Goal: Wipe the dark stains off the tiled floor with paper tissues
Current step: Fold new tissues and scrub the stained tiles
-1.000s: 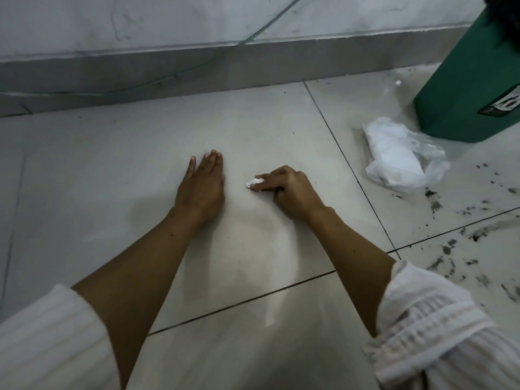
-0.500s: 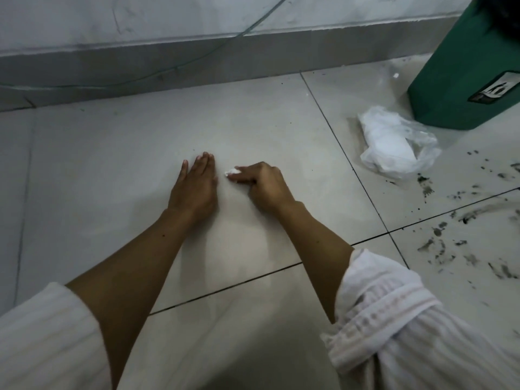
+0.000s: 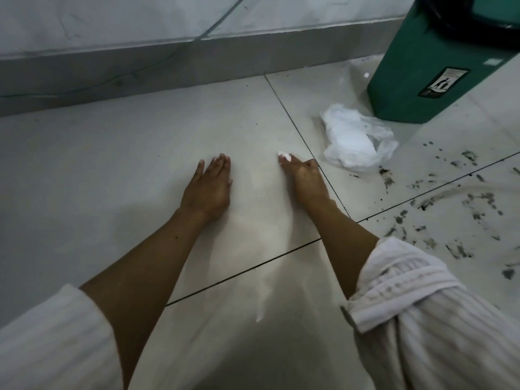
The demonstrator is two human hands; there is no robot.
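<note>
Pale glossy floor tiles [image 3: 140, 170] run to a grey skirting; the dark smeared stains [image 3: 461, 209] lie well right, near a green plastic bin [image 3: 416, 80]. The left hand [image 3: 208, 187] lies flat, holding nothing; the right hand [image 3: 305, 178] pinches a small white tissue wad [image 3: 284, 156] against clean tile. So small a scrap will likely saturate and smear the stains.

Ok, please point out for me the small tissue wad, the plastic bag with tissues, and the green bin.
small tissue wad [image 3: 284, 157], head view, on the white tip showing.
plastic bag with tissues [image 3: 355, 142], head view, on its white middle.
green bin [image 3: 405, 80], head view, on its front wall.
</note>
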